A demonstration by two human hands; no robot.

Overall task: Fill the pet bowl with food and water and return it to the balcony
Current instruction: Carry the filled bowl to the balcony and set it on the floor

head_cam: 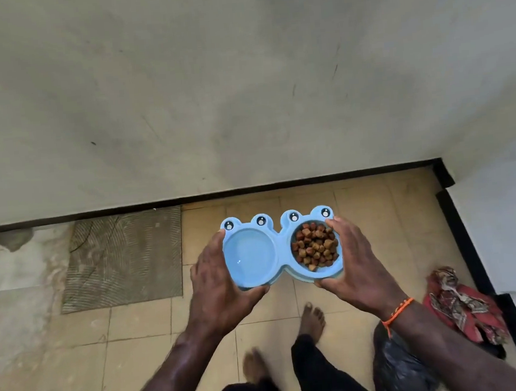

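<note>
Both hands up close: left hand (217, 280) and right hand (355, 264) each grip an end of the blue frog-faced double pet bowl (282, 251); kibble (316, 248) right, water left; looks like the carrying-back step; next it needs lowering level onto the tiled floor (251, 206) by the far wall (241, 87).

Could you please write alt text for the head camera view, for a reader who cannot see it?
A person holds a blue double pet bowl level above a tiled floor, the left hand and right hand each gripping one end. Its right compartment holds brown kibble; the left looks filled with clear water. A red patterned cloth lies by the right wall.
</note>
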